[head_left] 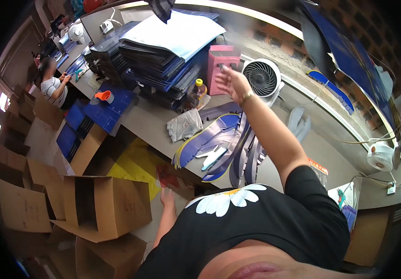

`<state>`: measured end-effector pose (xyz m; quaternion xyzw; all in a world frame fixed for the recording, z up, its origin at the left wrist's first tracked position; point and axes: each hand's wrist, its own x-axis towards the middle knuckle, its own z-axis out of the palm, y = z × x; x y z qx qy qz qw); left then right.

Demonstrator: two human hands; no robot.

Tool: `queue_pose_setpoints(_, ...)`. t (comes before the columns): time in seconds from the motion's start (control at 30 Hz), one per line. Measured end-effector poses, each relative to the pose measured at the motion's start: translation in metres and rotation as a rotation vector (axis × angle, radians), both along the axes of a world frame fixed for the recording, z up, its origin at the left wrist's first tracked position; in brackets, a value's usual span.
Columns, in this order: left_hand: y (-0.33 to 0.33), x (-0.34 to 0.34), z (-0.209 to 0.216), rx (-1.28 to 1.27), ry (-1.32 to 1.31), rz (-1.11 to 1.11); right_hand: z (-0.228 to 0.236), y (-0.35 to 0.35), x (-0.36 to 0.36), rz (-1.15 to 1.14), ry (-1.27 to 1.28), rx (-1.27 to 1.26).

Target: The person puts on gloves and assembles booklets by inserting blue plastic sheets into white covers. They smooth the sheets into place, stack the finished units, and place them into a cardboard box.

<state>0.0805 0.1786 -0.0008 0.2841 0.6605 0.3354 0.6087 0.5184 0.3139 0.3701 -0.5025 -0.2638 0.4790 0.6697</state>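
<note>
Pink, the box (223,54) stands upright on the bench (150,117), between the stack (163,55) of dark sheets and the white fan (261,78). The right hand (233,85) is right at it, in front of its face and partly covering it. As far as can be judged, the reach itself is done: the hand has the box within its grasp, but nothing shows lifted clear of it. Handling of the blue pieces (232,122) looks left over: they lie loose nearer the body, no hand on them, a white tool (213,157) on top. How much work remains in all cannot be told.

The right hand's lower fingers are spread apart and a little bent. A small dark patch shows at its upper fingertips; whether they pinch something there, or only touch the box, I cannot tell.

The left hand (167,197) hangs low, off the bench, just beside the red packet (165,176) and the yellow sheet (135,162); its grip is too small to make out.
</note>
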Motion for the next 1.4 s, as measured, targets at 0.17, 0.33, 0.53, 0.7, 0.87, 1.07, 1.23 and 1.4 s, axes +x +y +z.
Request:
queue_pose_setpoints(0.17,0.064,0.026,0.083,0.120,-0.116,-0.072,0.027,0.133,0.013,-0.090,0.223,-0.142)
queue_pose_setpoints(0.33,0.129,0.019,0.139,0.230,-0.159,-0.090,0.025,0.190,0.018,-0.002,0.431,0.046)
queue_pose_setpoints(0.53,0.218,0.031,0.204,0.397,-0.223,-0.160,0.053,0.209,0.017,-0.041,0.258,-0.010)
queue_pose_setpoints(0.7,0.269,0.067,0.275,0.564,-0.320,-0.313,0.085,0.199,-0.007,-0.069,-0.227,-0.147)
queue_pose_setpoints(0.87,0.309,0.101,0.310,0.682,-0.466,-0.515,0.091,0.219,-0.011,-0.055,-0.300,0.039)
queue_pose_setpoints(1.07,0.351,0.133,0.357,0.531,-0.874,-0.578,0.060,0.246,0.060,0.212,0.276,0.519)
queue_pose_setpoints(1.23,0.392,0.123,0.367,0.365,-1.378,-0.533,0.077,0.183,-0.022,0.156,0.261,0.551)
queue_pose_setpoints(1.4,0.420,0.067,0.372,0.297,-1.913,-0.523,0.048,0.134,-0.049,0.158,0.340,0.504)
